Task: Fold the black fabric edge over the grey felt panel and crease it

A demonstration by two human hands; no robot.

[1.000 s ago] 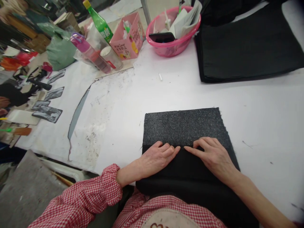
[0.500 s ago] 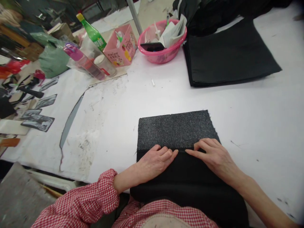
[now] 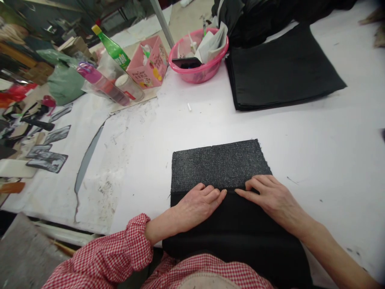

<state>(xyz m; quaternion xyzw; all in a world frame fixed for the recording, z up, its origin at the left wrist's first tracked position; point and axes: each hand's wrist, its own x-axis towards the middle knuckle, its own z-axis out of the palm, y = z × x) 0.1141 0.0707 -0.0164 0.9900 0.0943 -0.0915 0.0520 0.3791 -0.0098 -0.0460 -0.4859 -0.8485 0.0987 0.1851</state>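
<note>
A dark grey, ribbed piece of fabric (image 3: 216, 166) lies on the white table in front of me, its side edges frayed. Smooth black fabric (image 3: 237, 218) covers its near part, with a straight folded edge running across, and hangs down toward my lap. My left hand (image 3: 197, 206) has its fingers curled on that edge, thumb pointing right. Opposite it, my right hand (image 3: 269, 198) pinches the same edge, index finger and thumb bent. The thumb tips are a small gap apart. What lies under the fingers is hidden.
A stack of black sheets (image 3: 282, 72) lies at the back right beside a pink basin (image 3: 200, 74) holding a phone and papers. Further left stand a pink box (image 3: 150, 66), a green bottle (image 3: 112, 50) and a purple-lidded bottle (image 3: 104, 84). The paper cover has a tear (image 3: 87, 158).
My view has shifted slightly, so the table items sit a little further left. Both hands keep their place on the black fabric's edge, with no clear movement along it.
</note>
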